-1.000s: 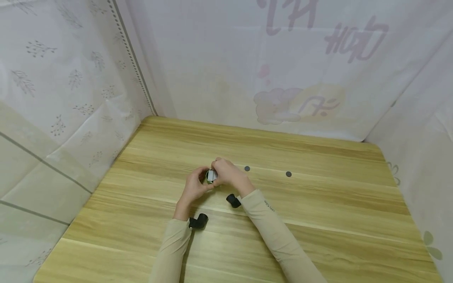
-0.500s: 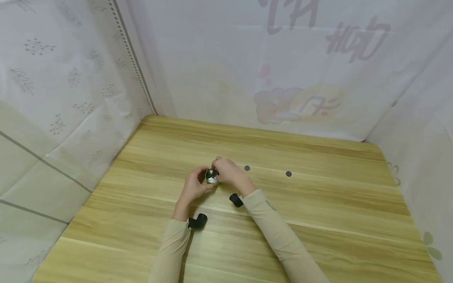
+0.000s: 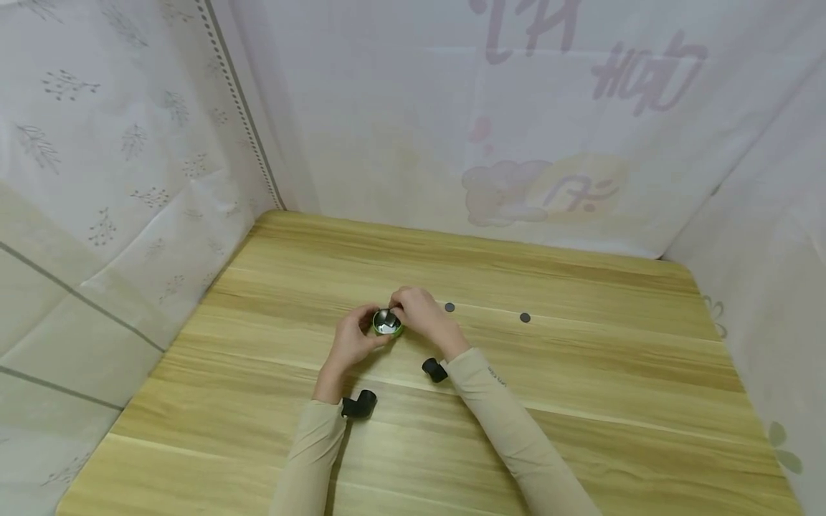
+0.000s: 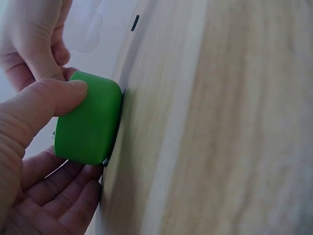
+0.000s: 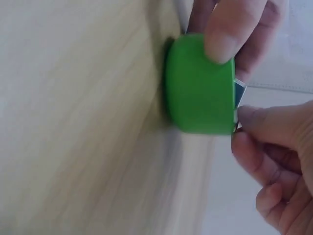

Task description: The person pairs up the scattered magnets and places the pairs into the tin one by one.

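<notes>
We're gripping a green cup upright on the wooden table, left hand round its sides. Inside looks shiny; right hand is pinching a small metal piece at the rim. Two dark discs are lying nearby; printed cloth is hanging behind.

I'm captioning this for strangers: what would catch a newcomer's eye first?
Likely the bright green container near the head view's middle, in the left hand. Next, the right hand at a shiny piece in the container's opening. Then two dark discs farther right on the wooden table.
</notes>
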`<state>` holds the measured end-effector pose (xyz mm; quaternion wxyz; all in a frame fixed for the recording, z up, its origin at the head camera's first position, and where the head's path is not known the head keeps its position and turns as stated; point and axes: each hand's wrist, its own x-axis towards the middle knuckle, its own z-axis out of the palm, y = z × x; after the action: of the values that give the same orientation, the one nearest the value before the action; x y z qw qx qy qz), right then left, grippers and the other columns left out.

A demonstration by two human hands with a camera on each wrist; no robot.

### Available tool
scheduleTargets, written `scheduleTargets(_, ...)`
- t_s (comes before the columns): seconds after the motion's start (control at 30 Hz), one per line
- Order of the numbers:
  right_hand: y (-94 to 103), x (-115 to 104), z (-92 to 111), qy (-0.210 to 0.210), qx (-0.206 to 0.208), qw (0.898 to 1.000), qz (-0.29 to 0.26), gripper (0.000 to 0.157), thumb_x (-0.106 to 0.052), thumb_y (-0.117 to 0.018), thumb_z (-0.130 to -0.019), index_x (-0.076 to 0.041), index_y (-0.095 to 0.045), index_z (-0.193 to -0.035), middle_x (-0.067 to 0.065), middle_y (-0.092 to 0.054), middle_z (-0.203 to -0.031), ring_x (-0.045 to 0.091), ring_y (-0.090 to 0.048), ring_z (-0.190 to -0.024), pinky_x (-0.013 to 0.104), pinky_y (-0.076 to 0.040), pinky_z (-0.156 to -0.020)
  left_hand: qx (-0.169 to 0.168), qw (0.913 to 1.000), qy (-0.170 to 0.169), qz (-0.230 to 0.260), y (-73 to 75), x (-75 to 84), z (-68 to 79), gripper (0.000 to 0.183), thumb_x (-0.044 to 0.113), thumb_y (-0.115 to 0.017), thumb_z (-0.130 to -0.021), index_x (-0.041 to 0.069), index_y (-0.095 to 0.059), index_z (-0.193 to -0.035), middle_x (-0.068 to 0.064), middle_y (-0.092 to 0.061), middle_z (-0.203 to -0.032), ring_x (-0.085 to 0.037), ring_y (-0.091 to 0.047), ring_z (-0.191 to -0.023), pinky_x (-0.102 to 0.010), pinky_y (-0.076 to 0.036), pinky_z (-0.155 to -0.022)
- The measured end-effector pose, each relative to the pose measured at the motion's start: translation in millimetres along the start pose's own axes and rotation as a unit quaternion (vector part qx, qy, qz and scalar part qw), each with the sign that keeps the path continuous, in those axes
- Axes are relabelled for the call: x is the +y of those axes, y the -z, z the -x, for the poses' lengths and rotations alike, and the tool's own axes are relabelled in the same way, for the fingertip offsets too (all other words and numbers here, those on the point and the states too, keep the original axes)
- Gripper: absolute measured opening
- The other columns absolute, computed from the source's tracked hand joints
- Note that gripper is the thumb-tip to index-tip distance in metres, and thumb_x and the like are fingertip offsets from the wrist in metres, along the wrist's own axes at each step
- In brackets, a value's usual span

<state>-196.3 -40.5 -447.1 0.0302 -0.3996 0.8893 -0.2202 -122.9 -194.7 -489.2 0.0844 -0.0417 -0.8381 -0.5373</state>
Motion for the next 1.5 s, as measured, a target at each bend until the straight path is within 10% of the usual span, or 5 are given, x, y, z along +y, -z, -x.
scheduleTargets(0.27,-0.3,-6,0,0.004,0.020,0.999,0.039,0.005,-0.002,-0.066,-0.084,-0.002,-0.070,-0.081,0.007,-0.065,-0.081,0.016,-0.062,-0.072,0.022,-0.051,-0.062,0.009,0.9974,-0.070,0.019,-1.3,-10.9,1.0,0.050,0.004,-0.080,-0.068,-0.013,-0.057,-0.110,-0.027,-0.062,-0.104,-0.037,-0.061,-0.098,-0.039,-0.052,-0.086)
scheduleTargets(0.57,-14.5,-4,2,0.015,-0.007,0.995,0.100,0.014,-0.005,-0.064,-0.085,-0.007,-0.072,-0.074,0.004,-0.061,-0.078,0.013,-0.057,-0.067,0.023,-0.049,-0.060,-0.019,0.9997,-0.012,-0.009,-1.0,0.3,0.0,0.051,-0.005,-0.080,-0.067,-0.014,-0.056,-0.111,-0.028,-0.061,-0.108,-0.039,-0.059,-0.103,-0.044,-0.049,-0.091)
scheduleTargets(0.9,-11.5,3,6,0.055,0.075,0.990,0.101,0.009,-0.009,-0.071,-0.081,-0.012,-0.076,-0.088,0.000,-0.058,-0.075,0.012,-0.051,-0.066,0.024,-0.046,-0.061,-0.023,0.9997,-0.004,0.000,1.1,2.5,-1.4,0.050,-0.008,-0.079,-0.067,-0.014,-0.056,-0.112,-0.029,-0.060,-0.110,-0.040,-0.058,-0.106,-0.044,-0.048,-0.093)
scheduleTargets(1.5,-12.6,0,11,0.056,-0.010,0.997,0.052,0.016,-0.006,-0.059,-0.085,-0.011,-0.072,-0.077,-0.001,-0.054,-0.072,0.014,-0.048,-0.068,0.028,-0.043,-0.066,-0.021,0.9996,0.017,-0.009,2.5,5.0,-2.3,0.050,-0.006,-0.079,-0.068,-0.013,-0.056,-0.112,-0.027,-0.061,-0.109,-0.038,-0.059,-0.105,-0.043,-0.048,-0.093)
